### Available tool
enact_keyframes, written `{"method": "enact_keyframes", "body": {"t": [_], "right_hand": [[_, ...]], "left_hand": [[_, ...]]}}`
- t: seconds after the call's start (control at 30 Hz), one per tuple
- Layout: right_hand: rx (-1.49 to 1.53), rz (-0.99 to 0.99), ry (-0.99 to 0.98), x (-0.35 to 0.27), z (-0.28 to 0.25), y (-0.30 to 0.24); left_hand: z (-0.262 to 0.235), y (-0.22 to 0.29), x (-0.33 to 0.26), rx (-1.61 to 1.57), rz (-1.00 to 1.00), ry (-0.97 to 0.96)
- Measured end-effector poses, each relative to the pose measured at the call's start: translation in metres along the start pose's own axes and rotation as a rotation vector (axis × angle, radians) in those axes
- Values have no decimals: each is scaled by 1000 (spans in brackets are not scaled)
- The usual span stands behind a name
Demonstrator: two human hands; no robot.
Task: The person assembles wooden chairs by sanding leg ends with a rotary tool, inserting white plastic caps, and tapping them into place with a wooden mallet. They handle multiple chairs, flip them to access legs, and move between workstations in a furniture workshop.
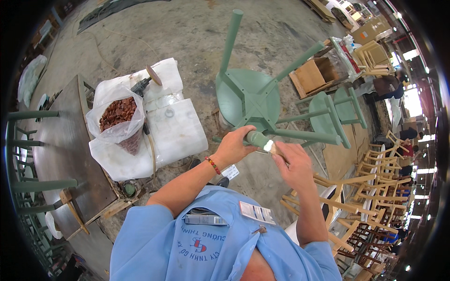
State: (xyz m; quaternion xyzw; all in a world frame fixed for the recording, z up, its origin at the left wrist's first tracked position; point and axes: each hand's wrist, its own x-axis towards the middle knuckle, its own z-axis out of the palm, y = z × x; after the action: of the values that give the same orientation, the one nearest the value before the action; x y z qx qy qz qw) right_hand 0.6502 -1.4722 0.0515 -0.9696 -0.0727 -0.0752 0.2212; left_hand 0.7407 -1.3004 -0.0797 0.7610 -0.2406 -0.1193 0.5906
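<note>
A green-painted wooden stool (248, 96) lies upside down in front of me, its legs pointing up and outward. My left hand (234, 146) grips the near leg (257, 138) close to its end. My right hand (293, 164) holds a small pale piece, perhaps sandpaper or a pad (269, 146), pressed against the tip of that leg. What exactly the piece is cannot be made out.
A white-covered bench (178, 126) on the left carries a plastic bag of reddish-brown discs (117, 114) and a power sander (146, 82). Another green stool (335, 114) stands behind; unpainted wooden chairs (370, 196) are stacked at right. A dark tabletop (65, 154) with green legs lies far left.
</note>
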Motion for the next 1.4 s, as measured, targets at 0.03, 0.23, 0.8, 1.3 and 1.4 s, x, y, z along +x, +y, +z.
{"method": "enact_keyframes", "body": {"t": [0.03, 0.23, 0.8, 1.3, 1.4], "right_hand": [[-1, -5, 7, 1, 2, 1], [-12, 109, -9, -8, -1, 11], [45, 21, 18, -11, 13, 0], [599, 473, 290, -80, 10, 48], [648, 659, 437, -101, -16, 62]], "left_hand": [[0, -1, 0, 5, -2, -7], [0, 0, 0, 16, -25, -3], [4, -2, -1, -5, -41, 5], [2, 9, 1, 32, -108, -48], [4, 2, 6, -50, -71, -33]]}}
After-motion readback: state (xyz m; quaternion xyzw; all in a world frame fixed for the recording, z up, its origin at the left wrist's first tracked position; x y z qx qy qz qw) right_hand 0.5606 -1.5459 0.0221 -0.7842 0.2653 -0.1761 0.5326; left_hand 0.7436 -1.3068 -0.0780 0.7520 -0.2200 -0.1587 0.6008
